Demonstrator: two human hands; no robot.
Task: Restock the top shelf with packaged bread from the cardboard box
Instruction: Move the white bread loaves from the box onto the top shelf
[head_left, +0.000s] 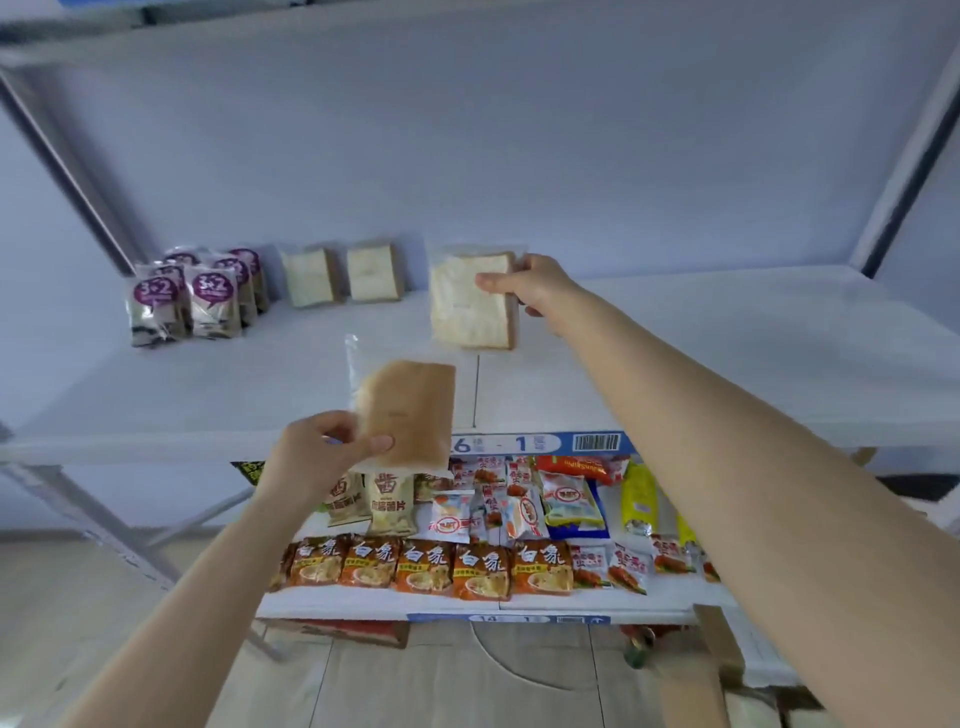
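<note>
Right hand (524, 288) pinches a bread pack (470, 301) upright on the top shelf (727, 353), apparently lining it up right of two standing packs (343, 278). Left hand (317, 457) grips a spare loaf (408, 410) near the shelf edge, ready next.

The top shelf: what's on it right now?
On the top shelf: purple-labelled packets and two bread packs. The right hand brings another bread pack.

bread packs (474, 301): clear glossy plastic | top shelf (727, 353): smooth matt white
</note>
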